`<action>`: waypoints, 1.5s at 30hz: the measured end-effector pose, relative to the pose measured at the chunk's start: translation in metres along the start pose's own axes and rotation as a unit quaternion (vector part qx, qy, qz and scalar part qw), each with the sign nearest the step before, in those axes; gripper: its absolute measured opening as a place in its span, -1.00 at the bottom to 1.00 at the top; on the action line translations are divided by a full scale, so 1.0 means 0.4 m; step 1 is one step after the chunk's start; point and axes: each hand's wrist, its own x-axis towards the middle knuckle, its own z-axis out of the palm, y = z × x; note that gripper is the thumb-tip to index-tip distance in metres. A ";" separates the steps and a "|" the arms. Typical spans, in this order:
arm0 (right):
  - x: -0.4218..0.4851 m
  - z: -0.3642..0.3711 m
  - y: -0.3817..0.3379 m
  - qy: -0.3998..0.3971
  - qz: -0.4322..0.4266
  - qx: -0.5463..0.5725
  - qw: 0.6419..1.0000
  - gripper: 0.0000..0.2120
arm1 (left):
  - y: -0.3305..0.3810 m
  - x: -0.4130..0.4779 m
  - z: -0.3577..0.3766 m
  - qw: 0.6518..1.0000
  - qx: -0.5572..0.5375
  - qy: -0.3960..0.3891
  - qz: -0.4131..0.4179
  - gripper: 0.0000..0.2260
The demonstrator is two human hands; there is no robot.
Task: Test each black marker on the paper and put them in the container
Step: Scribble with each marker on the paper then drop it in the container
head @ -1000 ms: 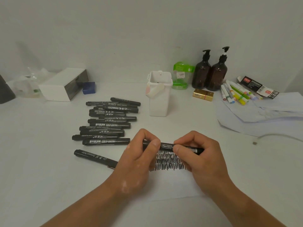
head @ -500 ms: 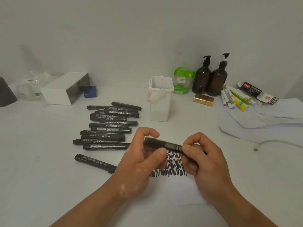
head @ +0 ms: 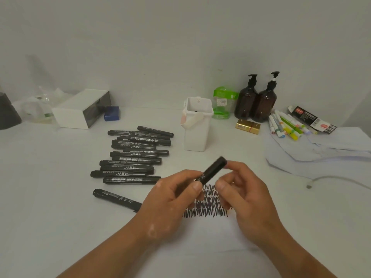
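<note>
Over the near middle of the table, my left hand (head: 172,197) pinches a black marker (head: 212,170) by its lower barrel between thumb and fingers. Its blunt far end tilts up and away toward the white container (head: 197,137). My right hand (head: 248,197) curls close at that raised end, index tip at the cap; blur keeps me from saying whether it grips or merely touches. To my eye the hold suggests a cap being seated, or the pen readied for the drop, since it hangs above the scribbles (head: 206,206) on the paper (head: 210,235) rather than on them. The marker is matte black and stubby, with pale print along the barrel, smeared here. To the left a heap of like markers (head: 132,155) lies flat, presumably awaiting test. One lone marker (head: 115,198) lies nearer, its right end hidden behind my left hand. The container stands upright beyond, open-topped.
</note>
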 end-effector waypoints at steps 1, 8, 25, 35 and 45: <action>0.003 -0.006 -0.004 -0.019 0.000 0.009 1.000 -0.71 | -0.002 0.000 0.000 1.000 0.010 -0.015 -0.006 -0.80; 0.071 -0.059 -0.094 -0.036 -0.058 -0.042 0.997 -0.97 | -0.003 -0.002 -0.014 0.999 -0.023 -0.011 -0.027 -0.69; 0.547 -0.012 -0.195 -0.007 -0.085 -0.528 0.845 -0.86 | -0.007 -0.004 -0.011 0.996 -0.023 0.083 -0.030 -0.79; 0.552 0.047 -0.131 -0.100 -0.023 -0.584 0.806 -0.68 | -0.002 -0.001 -0.011 0.996 -0.012 0.087 -0.032 -0.94; 0.540 0.047 -0.124 -0.083 -0.050 -0.585 0.805 -0.72 | 0.008 -0.005 -0.008 0.996 -0.003 0.082 -0.047 -0.88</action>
